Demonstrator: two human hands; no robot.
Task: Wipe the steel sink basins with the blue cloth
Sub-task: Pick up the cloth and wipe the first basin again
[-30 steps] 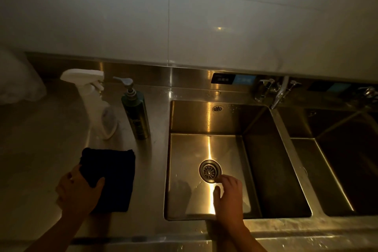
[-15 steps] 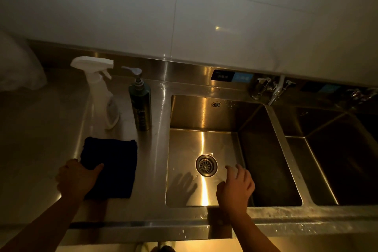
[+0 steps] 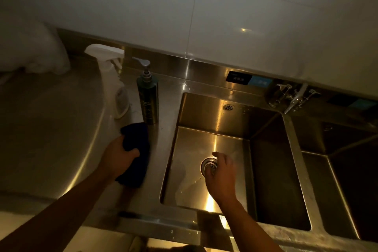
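Left hand (image 3: 120,155) extended forward, fingers curled, thumb on top, grip closed on the blue cloth (image 3: 136,149). Right hand (image 3: 222,174) reaches down, palm down, fingers loosely spread, holding nothing. Both forearms bare.

The blue cloth (image 3: 136,153) looked almost black in the dim light, bunched and hanging from the grip of the left hand (image 3: 118,157) above the counter left of the sink. The near steel basin (image 3: 190,149) was empty, possibly wet by its round drain (image 3: 208,166). The second basin (image 3: 337,180) lay in shadow to the right.
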